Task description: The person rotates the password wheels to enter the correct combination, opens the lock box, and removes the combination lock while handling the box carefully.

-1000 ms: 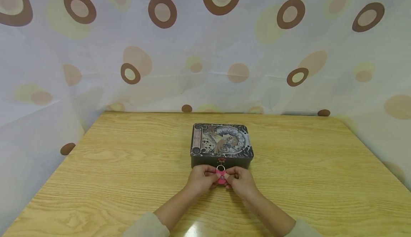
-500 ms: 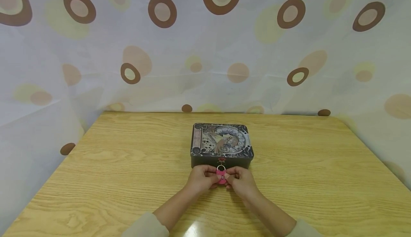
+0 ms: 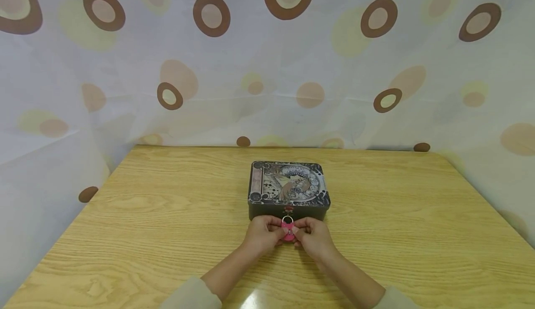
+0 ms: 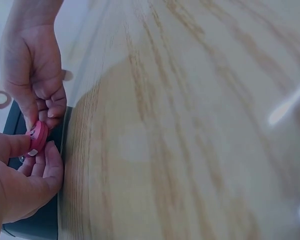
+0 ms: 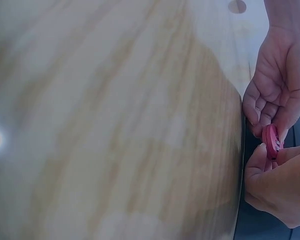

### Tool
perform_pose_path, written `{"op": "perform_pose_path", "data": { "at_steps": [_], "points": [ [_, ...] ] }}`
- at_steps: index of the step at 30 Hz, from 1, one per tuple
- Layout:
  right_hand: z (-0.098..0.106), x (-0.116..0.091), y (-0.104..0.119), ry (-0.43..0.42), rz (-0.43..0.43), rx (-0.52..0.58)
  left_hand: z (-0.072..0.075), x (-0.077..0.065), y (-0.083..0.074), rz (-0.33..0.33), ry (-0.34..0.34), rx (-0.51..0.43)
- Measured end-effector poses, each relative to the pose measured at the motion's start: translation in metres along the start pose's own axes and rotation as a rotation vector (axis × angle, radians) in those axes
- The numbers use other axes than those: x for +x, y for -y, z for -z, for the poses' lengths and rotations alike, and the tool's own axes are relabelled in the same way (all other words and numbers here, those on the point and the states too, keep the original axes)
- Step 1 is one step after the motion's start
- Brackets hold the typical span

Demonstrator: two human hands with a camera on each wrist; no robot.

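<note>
A pink padlock [image 3: 288, 235] with a silver shackle [image 3: 287, 218] is held in front of a dark tin box [image 3: 292, 186] with an ornate printed lid. My left hand [image 3: 261, 234] pinches the padlock's left side between thumb and fingers. From the right, my right hand [image 3: 314, 237] pinches its other side. Behind the shackle, a red-and-metal clasp [image 3: 289, 209] shows on the box's front. Both wrist views catch the padlock [image 4: 37, 137] edge-on between the two hands, close to the box's dark front wall [image 5: 270, 225]. The box lid is down.
The box stands on a wood-grain table [image 3: 175, 216], near the middle. Behind and at the sides hangs a pale sheet [image 3: 267, 118] printed with brown and yellow circles. A bright light reflection shows on the tabletop at the front.
</note>
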State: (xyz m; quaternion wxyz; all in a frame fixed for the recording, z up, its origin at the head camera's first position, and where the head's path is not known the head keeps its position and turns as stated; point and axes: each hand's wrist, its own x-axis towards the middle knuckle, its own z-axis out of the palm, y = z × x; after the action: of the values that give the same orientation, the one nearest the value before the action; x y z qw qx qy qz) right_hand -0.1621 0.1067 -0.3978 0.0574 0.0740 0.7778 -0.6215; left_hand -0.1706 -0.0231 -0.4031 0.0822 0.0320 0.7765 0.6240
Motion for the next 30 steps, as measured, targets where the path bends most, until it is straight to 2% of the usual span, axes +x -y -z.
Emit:
{"op": "perform_pose_path", "data": {
  "at_steps": [6,13,30],
  "points": [
    [-0.0007,-0.0004,0.0001,0.001,0.000,-0.002,0.0005,0.0000,0.0002,0.009,0.004,0.004],
    [-0.0002,-0.0001,0.0009,0.010,-0.001,-0.009,0.0032,0.0020,0.0014,0.040,0.027,-0.039],
    [0.0018,0.0014,0.0011,0.024,-0.022,0.013,0.0025,0.0009,0.0002,0.029,0.035,-0.049]
  ]
}}
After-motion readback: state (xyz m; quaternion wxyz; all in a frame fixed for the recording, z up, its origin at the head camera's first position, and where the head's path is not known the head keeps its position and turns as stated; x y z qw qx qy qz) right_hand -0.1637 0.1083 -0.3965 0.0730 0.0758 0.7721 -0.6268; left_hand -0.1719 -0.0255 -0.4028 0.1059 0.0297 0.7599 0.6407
